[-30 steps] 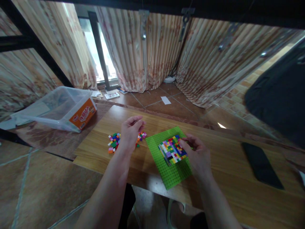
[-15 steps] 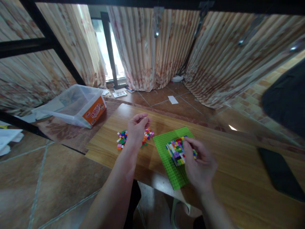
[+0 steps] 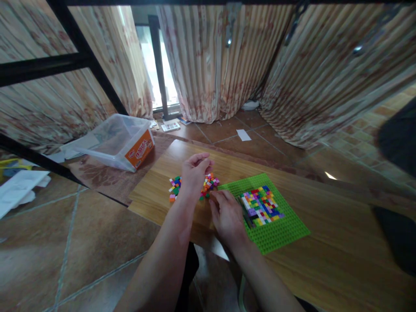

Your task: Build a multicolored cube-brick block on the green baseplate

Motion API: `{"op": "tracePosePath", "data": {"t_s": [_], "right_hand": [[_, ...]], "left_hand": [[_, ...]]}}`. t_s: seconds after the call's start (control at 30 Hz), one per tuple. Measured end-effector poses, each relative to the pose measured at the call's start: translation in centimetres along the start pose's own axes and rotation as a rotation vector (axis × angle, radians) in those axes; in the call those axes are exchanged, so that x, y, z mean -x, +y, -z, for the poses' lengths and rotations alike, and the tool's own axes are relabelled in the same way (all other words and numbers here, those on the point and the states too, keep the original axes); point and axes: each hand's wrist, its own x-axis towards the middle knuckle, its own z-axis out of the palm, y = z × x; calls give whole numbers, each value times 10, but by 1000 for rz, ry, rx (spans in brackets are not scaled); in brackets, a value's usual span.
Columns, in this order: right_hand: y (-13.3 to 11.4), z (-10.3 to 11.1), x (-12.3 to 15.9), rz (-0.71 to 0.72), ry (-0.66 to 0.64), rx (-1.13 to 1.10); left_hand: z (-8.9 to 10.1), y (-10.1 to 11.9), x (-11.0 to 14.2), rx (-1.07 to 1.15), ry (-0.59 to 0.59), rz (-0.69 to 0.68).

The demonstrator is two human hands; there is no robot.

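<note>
Mid-frame, bricks point(image 3: 212, 181) flank the left hand point(image 3: 195, 171); the right hand point(image 3: 229, 216) is beside them and the board point(image 3: 276, 236). Both grips curl — whether around anything, I cannot tell.

I see a lime-green baseplate point(image 3: 282, 229) with multicoloured bricks point(image 3: 261, 206) on it; left of it, a clear bin point(image 3: 113, 141) has an orange label point(image 3: 139, 148).

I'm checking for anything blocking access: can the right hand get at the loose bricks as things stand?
Probably yes: the right hand is close beside the loose bricks, and nothing visible bars their near edge.
</note>
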Motion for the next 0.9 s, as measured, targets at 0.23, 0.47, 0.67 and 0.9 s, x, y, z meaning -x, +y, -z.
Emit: {"op": "tracePosePath", "data": {"t_s": [0.23,0.47,0.67,0.9], "right_hand": [[-4,-14,-9,5,-54,83],[1,-21,-14,40,-71,152],[4,-23,-11,52,-30,126],[9,-31,-8,53,33,109]], "left_hand": [[4,2,-3,23,2,6],[6,4,-2,30,-6,12],[5,5,0,-2,-3,14],[4,3,0,-33,2,16]]}}
